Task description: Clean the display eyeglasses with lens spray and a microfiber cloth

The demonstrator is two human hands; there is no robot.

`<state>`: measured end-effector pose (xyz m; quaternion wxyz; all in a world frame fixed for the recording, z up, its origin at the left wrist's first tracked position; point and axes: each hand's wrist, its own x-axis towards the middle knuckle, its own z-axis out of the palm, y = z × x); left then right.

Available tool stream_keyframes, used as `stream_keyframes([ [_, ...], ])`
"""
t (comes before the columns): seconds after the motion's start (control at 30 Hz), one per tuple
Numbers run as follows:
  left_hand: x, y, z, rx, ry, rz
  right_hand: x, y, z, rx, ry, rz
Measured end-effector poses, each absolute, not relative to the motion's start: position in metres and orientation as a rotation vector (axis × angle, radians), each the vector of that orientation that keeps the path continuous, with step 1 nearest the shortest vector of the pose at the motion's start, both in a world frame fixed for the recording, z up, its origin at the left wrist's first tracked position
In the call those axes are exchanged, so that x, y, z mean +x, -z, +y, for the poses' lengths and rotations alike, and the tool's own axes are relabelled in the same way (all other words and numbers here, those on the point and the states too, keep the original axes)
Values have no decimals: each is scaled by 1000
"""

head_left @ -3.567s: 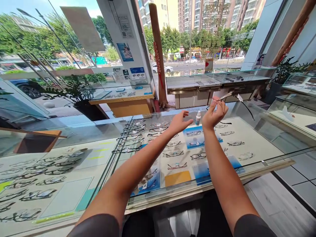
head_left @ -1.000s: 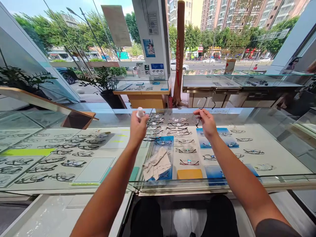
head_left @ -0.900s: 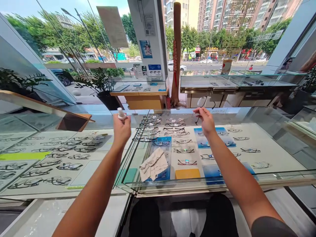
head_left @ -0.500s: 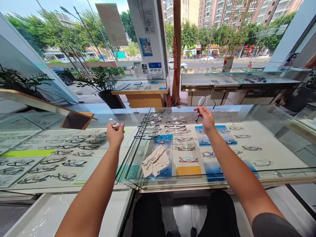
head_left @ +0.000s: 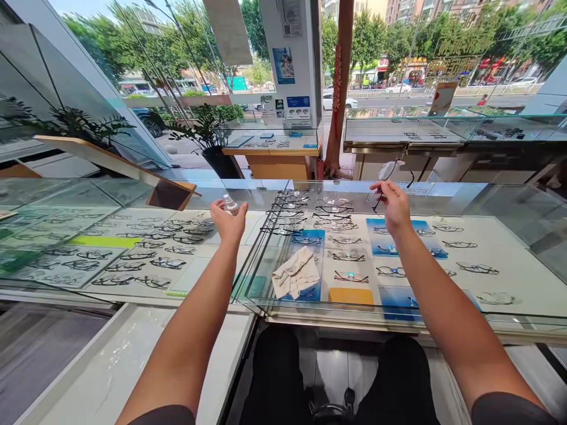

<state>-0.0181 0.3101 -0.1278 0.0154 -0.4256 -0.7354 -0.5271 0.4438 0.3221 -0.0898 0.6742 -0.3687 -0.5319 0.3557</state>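
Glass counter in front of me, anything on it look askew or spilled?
Only the beige cloth stands out: it lies rumpled over a blue panel, unlike the displayed eyeglasses in rows. I see no spill below the white bottle.

Daylight streamed through the shop windows [head_left: 416, 65], paling the sky [head_left: 82, 6] and laying bluish reflections along the far edge of the glass countertop [head_left: 443, 203], as I watched remotely. Glare speckled the white drawer [head_left: 195, 348] at lower left; shadow dulled detail in the black trousers [head_left: 274, 378]. My wide lens stretched the outer edges, where fine detail softened.
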Motion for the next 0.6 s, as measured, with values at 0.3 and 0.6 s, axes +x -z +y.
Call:
stream_keyframes([
  [0.3,88,75,218,-2584,855,-1657,442,85,319,-812,-793,-1198],
  [0.6,122,95,198,-2685,9,-1665,441,88,321,-828,-788,-1232],
])
